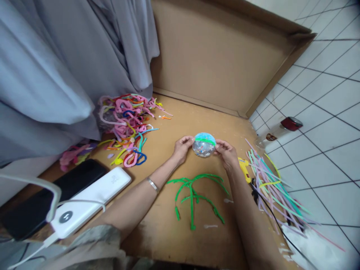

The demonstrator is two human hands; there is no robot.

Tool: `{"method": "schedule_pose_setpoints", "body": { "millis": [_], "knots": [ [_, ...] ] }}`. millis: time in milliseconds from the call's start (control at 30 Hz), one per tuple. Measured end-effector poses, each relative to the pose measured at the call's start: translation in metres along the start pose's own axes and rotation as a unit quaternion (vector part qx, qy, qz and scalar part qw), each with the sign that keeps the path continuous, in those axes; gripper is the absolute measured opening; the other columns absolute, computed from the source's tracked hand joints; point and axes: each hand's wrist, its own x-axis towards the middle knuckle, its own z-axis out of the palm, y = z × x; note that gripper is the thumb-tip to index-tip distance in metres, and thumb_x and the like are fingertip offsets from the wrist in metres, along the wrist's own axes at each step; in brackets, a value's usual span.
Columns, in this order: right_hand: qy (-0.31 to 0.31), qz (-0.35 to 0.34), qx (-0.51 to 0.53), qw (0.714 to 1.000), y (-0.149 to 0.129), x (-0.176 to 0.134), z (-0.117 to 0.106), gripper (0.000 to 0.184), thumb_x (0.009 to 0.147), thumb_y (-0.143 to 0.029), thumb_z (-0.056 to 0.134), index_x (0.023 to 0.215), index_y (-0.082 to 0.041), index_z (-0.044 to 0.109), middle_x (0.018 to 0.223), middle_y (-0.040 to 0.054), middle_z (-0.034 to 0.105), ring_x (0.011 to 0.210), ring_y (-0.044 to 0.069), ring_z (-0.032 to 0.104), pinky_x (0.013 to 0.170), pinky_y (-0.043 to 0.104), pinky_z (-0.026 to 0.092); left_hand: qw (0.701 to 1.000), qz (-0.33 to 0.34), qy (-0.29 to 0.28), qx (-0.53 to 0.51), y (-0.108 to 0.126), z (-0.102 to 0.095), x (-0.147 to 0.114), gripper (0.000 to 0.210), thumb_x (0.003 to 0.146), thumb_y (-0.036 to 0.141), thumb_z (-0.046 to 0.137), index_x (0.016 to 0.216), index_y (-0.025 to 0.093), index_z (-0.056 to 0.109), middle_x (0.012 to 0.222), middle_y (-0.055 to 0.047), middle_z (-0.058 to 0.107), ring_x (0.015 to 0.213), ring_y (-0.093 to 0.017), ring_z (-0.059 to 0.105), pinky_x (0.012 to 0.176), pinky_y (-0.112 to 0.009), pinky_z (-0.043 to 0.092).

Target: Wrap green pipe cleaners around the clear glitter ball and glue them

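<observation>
Between my two hands is a clear ball (pixel 204 149), its upper part covered in rows of blue and green fuzzy stem and small coloured bits showing in the lower part. My left hand (pixel 182 148) pinches its left side, wrist banded by a silver bracelet (pixel 152 184). On the opposite side, the fingertips of my right hand (pixel 227 153) grip it. Nearer to me on the brown tabletop lies a green figure made of pipe cleaners (pixel 191 183), with several bent branches off a straight stem.
At left is a tangle of pink and multicoloured pipe cleaners (pixel 126 116). Closer stand a white power bank (pixel 92 204) with a cable and a black phone-like slab (pixel 84 174). Right are a yellow glue gun (pixel 244 170), loose pastel pipe cleaners (pixel 270 183) and a red-capped bottle (pixel 281 129). Cardboard (pixel 219 52) stands behind.
</observation>
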Motion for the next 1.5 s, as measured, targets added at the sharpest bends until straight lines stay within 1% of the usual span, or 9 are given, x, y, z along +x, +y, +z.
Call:
{"method": "schedule_pose_setpoints", "body": {
  "millis": [233, 433, 600, 733, 1033, 1133, 1267, 1400, 1500],
  "knots": [
    [0.007, 0.030, 0.030, 0.999, 0.000, 0.000, 0.000, 0.031, 0.048, -0.024, 0.080, 0.077, -0.019, 0.070, 0.064, -0.0028, 0.063, 0.055, 0.009, 0.054, 0.051, 0.023, 0.048, 1.000, -0.001, 0.001, 0.010, 0.000, -0.003, 0.001, 0.027, 0.060, 0.037, 0.082, 0.072, 0.015, 0.070, 0.071, -0.002, 0.068, 0.067, -0.012, 0.058, 0.075, -0.028, 0.046],
    [-0.009, 0.030, 0.029, 0.999, 0.004, 0.003, -0.004, 0.030, 0.050, -0.024, 0.080, 0.078, -0.020, 0.069, 0.062, -0.0028, 0.063, 0.053, 0.009, 0.055, 0.051, 0.024, 0.050, 1.000, -0.001, 0.001, 0.002, 0.001, -0.003, 0.001, 0.026, 0.059, 0.036, 0.082, 0.071, 0.016, 0.071, 0.071, -0.003, 0.069, 0.068, -0.012, 0.059, 0.075, -0.028, 0.047],
    [0.000, 0.040, 0.040, 0.998, 0.003, 0.003, -0.004, 0.030, 0.048, -0.022, 0.082, 0.076, -0.020, 0.071, 0.063, -0.0024, 0.063, 0.053, 0.009, 0.054, 0.051, 0.024, 0.051, 1.000, 0.008, 0.004, 0.011, 0.000, -0.002, 0.000, 0.025, 0.060, 0.036, 0.081, 0.070, 0.016, 0.070, 0.071, -0.002, 0.068, 0.067, -0.012, 0.058, 0.074, -0.028, 0.047],
    [0.004, 0.040, 0.050, 0.998, 0.001, 0.001, -0.002, 0.031, 0.047, -0.022, 0.083, 0.075, -0.020, 0.071, 0.062, -0.0028, 0.063, 0.054, 0.008, 0.055, 0.051, 0.022, 0.050, 0.999, 0.021, 0.006, 0.029, 0.000, -0.002, -0.001, 0.026, 0.058, 0.034, 0.082, 0.071, 0.016, 0.068, 0.071, -0.001, 0.067, 0.067, -0.012, 0.057, 0.075, -0.028, 0.047],
    [0.002, 0.027, 0.053, 0.998, 0.003, 0.001, 0.001, 0.031, 0.047, -0.024, 0.084, 0.074, -0.019, 0.069, 0.064, -0.0020, 0.066, 0.056, 0.009, 0.057, 0.052, 0.022, 0.051, 0.991, 0.076, 0.007, 0.107, -0.002, -0.003, -0.001, 0.019, 0.067, 0.032, 0.075, 0.073, 0.016, 0.066, 0.071, 0.000, 0.065, 0.067, -0.012, 0.056, 0.072, -0.027, 0.046],
    [0.002, 0.023, 0.048, 0.999, 0.004, 0.001, 0.002, 0.033, 0.045, -0.026, 0.085, 0.074, -0.019, 0.069, 0.061, -0.0029, 0.064, 0.055, 0.008, 0.056, 0.052, 0.022, 0.050, 0.980, 0.115, 0.000, 0.162, -0.001, -0.005, -0.002, 0.014, 0.073, 0.030, 0.068, 0.075, 0.017, 0.065, 0.073, -0.001, 0.064, 0.068, -0.013, 0.057, 0.071, -0.026, 0.047],
    [0.006, 0.012, 0.046, 0.999, 0.004, 0.000, 0.003, 0.033, 0.043, -0.027, 0.085, 0.071, -0.018, 0.069, 0.058, -0.0043, 0.061, 0.054, 0.008, 0.053, 0.053, 0.022, 0.049, 0.949, 0.201, -0.004, 0.243, 0.004, -0.007, -0.003, 0.008, 0.077, 0.022, 0.061, 0.080, 0.017, 0.066, 0.083, -0.003, 0.064, 0.074, -0.014, 0.059, 0.072, -0.027, 0.048],
    [-0.008, -0.003, 0.043, 0.999, 0.002, -0.003, 0.006, 0.028, 0.045, -0.028, 0.083, 0.067, -0.019, 0.067, 0.059, -0.0045, 0.059, 0.056, 0.008, 0.051, 0.054, 0.023, 0.047, 0.909, 0.284, -0.048, 0.302, 0.009, -0.008, -0.005, 0.015, 0.082, 0.017, 0.054, 0.083, 0.019, 0.068, 0.087, -0.004, 0.065, 0.082, -0.016, 0.062, 0.077, -0.029, 0.050],
    [-0.022, -0.010, 0.029, 0.999, -0.001, -0.005, 0.007, 0.024, 0.048, -0.028, 0.079, 0.067, -0.019, 0.067, 0.061, -0.0036, 0.060, 0.056, 0.008, 0.051, 0.055, 0.023, 0.046, 0.893, 0.309, -0.061, 0.321, 0.011, -0.010, -0.006, 0.019, 0.082, 0.015, 0.051, 0.081, 0.019, 0.070, 0.087, -0.004, 0.067, 0.085, -0.016, 0.063, 0.079, -0.030, 0.051]
  ]
}}
